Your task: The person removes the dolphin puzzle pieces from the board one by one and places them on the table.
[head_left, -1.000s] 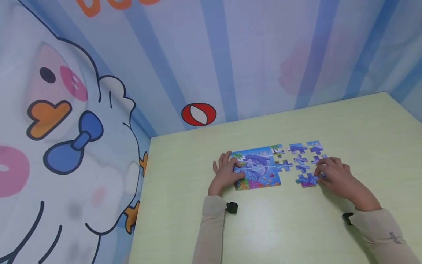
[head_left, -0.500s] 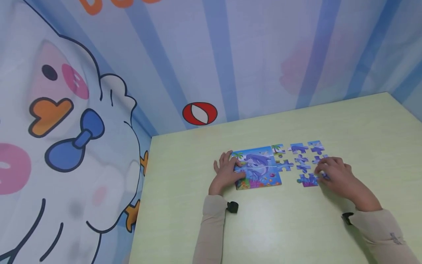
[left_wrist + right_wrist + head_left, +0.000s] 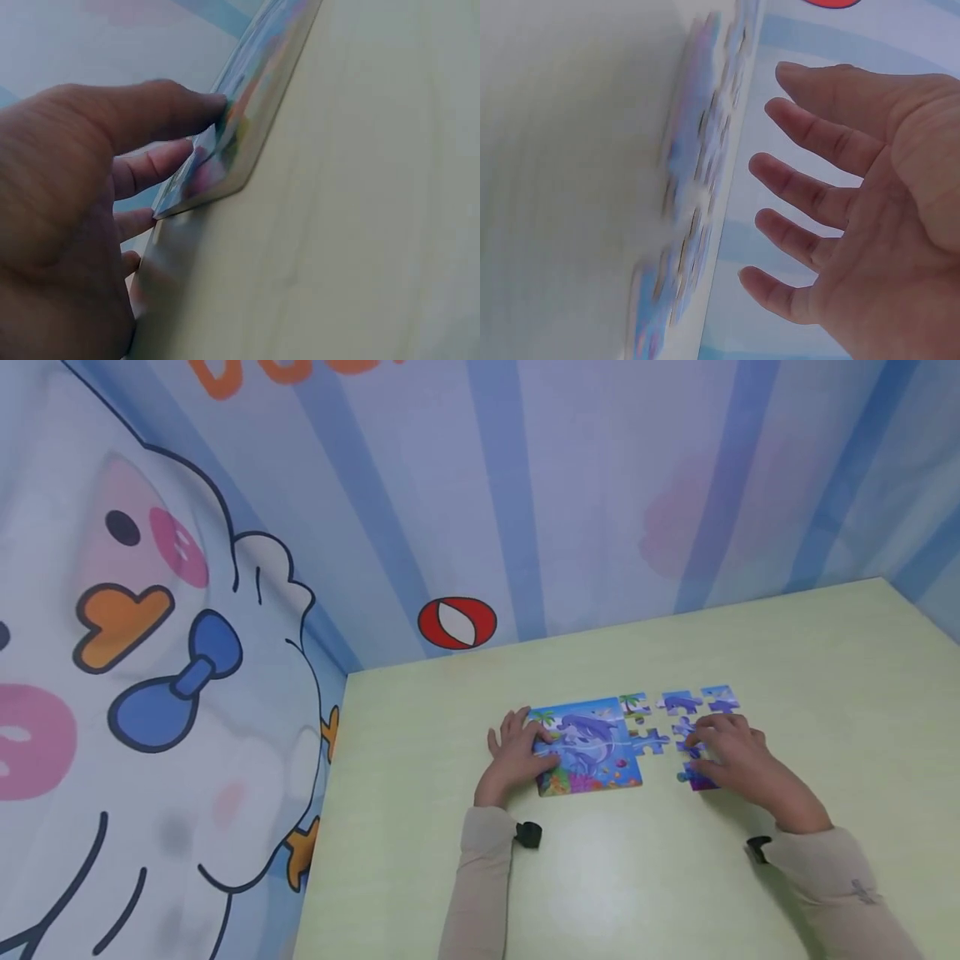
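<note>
A dolphin picture board (image 3: 600,735) lies flat on the table. My left hand (image 3: 513,762) rests on its left end, the thumb straight across its surface and the other fingers spread around the far left corner; in the left wrist view the thumb (image 3: 169,111) touches the picture's top face. A palm-tree puzzle piece (image 3: 633,702) and a blue puzzle piece (image 3: 651,742) lie along the board's right edge. My right hand (image 3: 738,758) is over several loose pieces, covering part of them. In the right wrist view its fingers (image 3: 799,180) are spread, with nothing between them.
Loose puzzle pieces sit in rough rows right of the board, among them a dolphin piece (image 3: 680,702) and a corner piece (image 3: 722,697). The pale table (image 3: 615,877) backs onto a blue striped curtain (image 3: 570,510). A large cartoon bird (image 3: 172,735) covers the left side.
My right hand has moved left and slightly up from the right side of the loose pieces, its fingers now over the middle ones. The left hand stays on the board.
</note>
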`<control>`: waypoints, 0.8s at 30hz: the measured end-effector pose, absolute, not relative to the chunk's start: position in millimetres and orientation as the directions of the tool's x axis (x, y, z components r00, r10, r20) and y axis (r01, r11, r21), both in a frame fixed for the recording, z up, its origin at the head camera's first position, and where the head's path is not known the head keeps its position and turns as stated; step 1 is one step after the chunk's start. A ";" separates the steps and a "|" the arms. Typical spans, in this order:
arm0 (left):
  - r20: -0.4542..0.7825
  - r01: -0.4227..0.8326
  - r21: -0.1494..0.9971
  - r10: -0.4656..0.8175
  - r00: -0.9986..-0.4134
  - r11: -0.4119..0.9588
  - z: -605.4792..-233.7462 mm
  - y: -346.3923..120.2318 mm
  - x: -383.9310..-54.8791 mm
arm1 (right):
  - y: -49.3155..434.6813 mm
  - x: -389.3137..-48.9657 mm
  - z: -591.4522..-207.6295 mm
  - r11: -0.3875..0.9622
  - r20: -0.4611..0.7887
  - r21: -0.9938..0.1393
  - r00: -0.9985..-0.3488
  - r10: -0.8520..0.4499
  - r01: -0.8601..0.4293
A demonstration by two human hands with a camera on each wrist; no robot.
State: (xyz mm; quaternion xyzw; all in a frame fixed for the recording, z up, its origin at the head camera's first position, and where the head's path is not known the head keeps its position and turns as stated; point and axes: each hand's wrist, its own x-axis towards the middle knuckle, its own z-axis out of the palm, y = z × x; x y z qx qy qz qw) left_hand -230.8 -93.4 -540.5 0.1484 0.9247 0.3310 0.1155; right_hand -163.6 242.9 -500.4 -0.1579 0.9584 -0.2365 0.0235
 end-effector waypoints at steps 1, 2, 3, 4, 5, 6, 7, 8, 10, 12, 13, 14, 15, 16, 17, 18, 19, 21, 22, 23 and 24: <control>-0.117 0.200 0.645 0.354 -0.928 0.738 -541.1 -94.3 -230.5 | 239.1 -164.6 -500.4 0.832 0.037 -0.467 -0.946 -0.322 -0.302; -0.113 0.205 0.645 0.358 -0.927 0.736 -541.9 -94.9 -230.2 | 235.4 -165.4 -500.4 0.824 0.045 -0.473 -0.943 -0.331 -0.312; -0.110 0.210 0.645 0.361 -0.926 0.735 -542.6 -95.2 -229.9 | 231.8 -166.4 -500.5 0.816 0.055 -0.480 -0.939 -0.339 -0.322; -0.105 0.215 0.646 0.364 -0.926 0.733 -543.1 -95.4 -229.8 | 228.4 -167.5 -500.4 0.806 0.067 -0.489 -0.936 -0.345 -0.332; -0.098 0.220 0.647 0.365 -0.926 0.730 -543.5 -95.2 -229.9 | 224.9 -168.7 -500.3 0.800 0.079 -0.492 -0.933 -0.352 -0.344; -0.097 0.221 0.643 0.365 -0.926 0.733 -543.8 -94.9 -230.1 | 221.5 -170.2 -500.3 0.794 0.087 -0.496 -0.930 -0.358 -0.352; -0.096 0.222 0.643 0.365 -0.926 0.733 -543.6 -94.5 -230.2 | 217.9 -171.7 -500.0 0.789 0.090 -0.501 -0.928 -0.360 -0.355; -0.094 0.222 0.643 0.364 -0.927 0.732 -543.2 -94.1 -230.2 | 214.3 -173.1 -499.7 0.786 0.090 -0.505 -0.928 -0.362 -0.356; -0.097 0.218 0.644 0.361 -0.927 0.733 -541.9 -93.3 -229.9 | 207.4 -175.6 -499.4 0.780 0.087 -0.512 -0.925 -0.369 -0.360; -0.105 0.214 0.638 0.359 -0.927 0.739 -541.0 -92.8 -229.1 | 200.0 -177.4 -498.7 0.774 0.085 -0.519 -0.923 -0.376 -0.363; -0.106 0.213 0.638 0.359 -0.927 0.740 -540.4 -92.8 -228.7 | 196.4 -178.0 -498.2 0.770 0.089 -0.522 -0.921 -0.379 -0.367; -0.108 0.212 0.636 0.358 -0.927 0.742 -540.3 -92.8 -228.6 | 192.8 -178.6 -497.7 0.765 0.097 -0.523 -0.918 -0.384 -0.375; -0.109 0.212 0.636 0.358 -0.927 0.742 -540.1 -92.9 -228.6 | 189.1 -179.2 -496.8 0.759 0.105 -0.526 -0.915 -0.390 -0.384; -0.109 0.213 0.635 0.359 -0.927 0.743 -540.1 -93.1 -228.6 | 185.0 -179.8 -495.7 0.754 0.112 -0.527 -0.912 -0.395 -0.391; -0.109 0.212 0.635 0.358 -0.927 0.742 -539.8 -93.4 -228.4 | 181.3 -180.3 -494.7 0.749 0.118 -0.529 -0.908 -0.401 -0.399; -0.107 0.214 0.636 0.359 -0.927 0.742 -540.0 -93.5 -228.4 | 177.6 -181.1 -494.0 0.745 0.122 -0.529 -0.905 -0.409 -0.408; -0.105 0.215 0.636 0.359 -0.927 0.741 -540.1 -93.6 -228.4 | 173.9 -181.7 -492.9 0.738 0.125 -0.531 -0.900 -0.419 -0.417; -0.102 0.218 0.636 0.361 -0.927 0.740 -539.2 -93.7 -228.0 | 166.9 -183.2 -491.4 0.724 0.122 -0.540 -0.890 -0.438 -0.430; -0.102 0.219 0.637 0.362 -0.926 0.739 -539.0 -93.6 -228.0 | 164.1 -184.2 -491.4 0.718 0.119 -0.543 -0.886 -0.448 -0.436; -0.098 0.221 0.640 0.364 -0.926 0.736 -538.4 -93.4 -227.9 | 161.5 -185.3 -491.3 0.712 0.118 -0.546 -0.882 -0.457 -0.442; -0.099 0.222 0.641 0.366 -0.925 0.735 -537.8 -93.1 -227.8 | 159.1 -186.5 -491.4 0.707 0.119 -0.546 -0.877 -0.466 -0.450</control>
